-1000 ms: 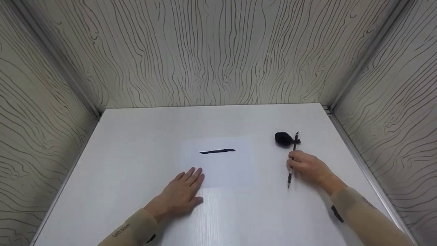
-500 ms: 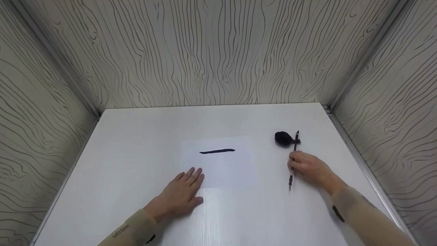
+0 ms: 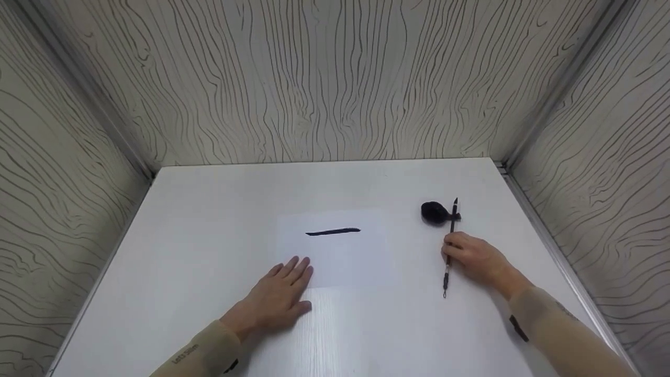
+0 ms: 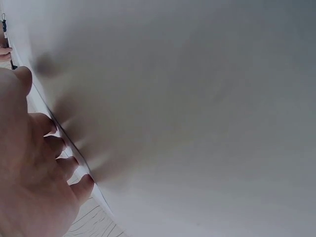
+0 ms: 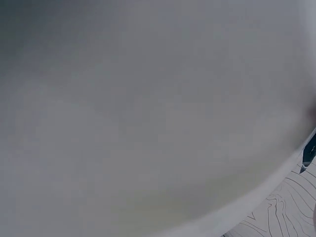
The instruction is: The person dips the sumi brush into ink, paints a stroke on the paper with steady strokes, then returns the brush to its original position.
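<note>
My left hand (image 3: pixel 272 298) lies flat with its fingers spread, fingertips over the near-left corner of a white sheet of paper (image 3: pixel 350 262). One thick black stroke (image 3: pixel 333 232) crosses the sheet. To the right, my right hand (image 3: pixel 479 259) pinches a dark writing brush (image 3: pixel 453 224) around its middle. The brush's bristle tip points to the back wall, and its looped end points toward me. Beside the tip is a black ink dish (image 3: pixel 434 213), whose short stub the brush overlaps. In the right wrist view, only the brush tip (image 5: pixel 308 154) shows at the right edge.
A white table (image 3: pixel 220 199) carries everything, with wood-grain panels (image 3: pixel 324 78) rising behind it and on both sides. Metal rails (image 3: pixel 560 251) run along the side edges. Bare tabletop surrounds the sheet.
The brush has tilted in my right hand: its looped end shows lower and its tip slightly higher. My right hand shifts very little, and my left hand stays put.
</note>
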`<action>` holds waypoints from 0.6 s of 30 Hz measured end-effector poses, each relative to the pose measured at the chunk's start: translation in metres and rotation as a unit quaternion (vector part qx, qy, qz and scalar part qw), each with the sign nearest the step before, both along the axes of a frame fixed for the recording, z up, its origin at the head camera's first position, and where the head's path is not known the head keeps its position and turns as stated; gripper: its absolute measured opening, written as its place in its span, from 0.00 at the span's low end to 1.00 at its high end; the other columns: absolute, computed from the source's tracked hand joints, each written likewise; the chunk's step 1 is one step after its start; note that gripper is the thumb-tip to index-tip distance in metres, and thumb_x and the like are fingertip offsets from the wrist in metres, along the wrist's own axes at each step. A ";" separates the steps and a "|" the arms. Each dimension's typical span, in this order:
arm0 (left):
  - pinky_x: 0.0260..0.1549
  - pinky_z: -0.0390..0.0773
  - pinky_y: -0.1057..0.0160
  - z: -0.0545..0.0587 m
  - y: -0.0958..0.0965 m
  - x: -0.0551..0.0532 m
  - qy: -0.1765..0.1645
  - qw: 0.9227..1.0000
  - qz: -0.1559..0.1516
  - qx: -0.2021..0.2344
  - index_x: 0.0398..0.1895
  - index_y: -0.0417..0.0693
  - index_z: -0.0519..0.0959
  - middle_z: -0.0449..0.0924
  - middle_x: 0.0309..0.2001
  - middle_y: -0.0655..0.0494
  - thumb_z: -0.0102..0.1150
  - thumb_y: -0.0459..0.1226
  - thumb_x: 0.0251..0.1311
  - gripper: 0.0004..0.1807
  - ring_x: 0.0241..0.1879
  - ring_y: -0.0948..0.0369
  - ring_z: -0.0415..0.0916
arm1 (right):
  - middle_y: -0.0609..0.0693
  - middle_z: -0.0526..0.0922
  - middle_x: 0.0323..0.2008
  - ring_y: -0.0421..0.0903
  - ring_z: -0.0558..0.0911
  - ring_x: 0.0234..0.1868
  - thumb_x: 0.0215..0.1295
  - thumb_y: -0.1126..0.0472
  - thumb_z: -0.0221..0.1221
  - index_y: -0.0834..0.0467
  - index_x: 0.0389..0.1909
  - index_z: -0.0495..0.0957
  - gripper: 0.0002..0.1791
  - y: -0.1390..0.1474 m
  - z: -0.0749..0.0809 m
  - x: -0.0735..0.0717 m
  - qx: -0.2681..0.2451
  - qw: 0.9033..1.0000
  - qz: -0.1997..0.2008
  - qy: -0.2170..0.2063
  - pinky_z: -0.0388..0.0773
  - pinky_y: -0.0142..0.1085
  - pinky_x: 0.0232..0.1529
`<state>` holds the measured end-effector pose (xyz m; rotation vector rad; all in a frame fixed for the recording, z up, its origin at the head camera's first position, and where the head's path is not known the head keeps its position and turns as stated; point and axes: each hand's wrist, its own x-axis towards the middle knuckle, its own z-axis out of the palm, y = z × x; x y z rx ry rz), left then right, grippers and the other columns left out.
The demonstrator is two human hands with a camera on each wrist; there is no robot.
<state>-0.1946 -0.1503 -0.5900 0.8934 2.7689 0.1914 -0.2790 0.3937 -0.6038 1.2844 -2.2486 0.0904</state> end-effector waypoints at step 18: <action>0.83 0.72 0.39 0.012 0.000 -0.022 0.049 0.992 0.078 0.089 0.86 0.45 0.69 0.65 0.89 0.46 0.55 0.53 0.84 0.36 0.87 0.44 0.66 | 0.53 0.91 0.36 0.50 0.92 0.37 0.51 0.79 0.70 0.60 0.38 0.89 0.15 -0.054 0.041 0.000 -0.132 0.987 -0.092 0.023 0.92 0.41 0.37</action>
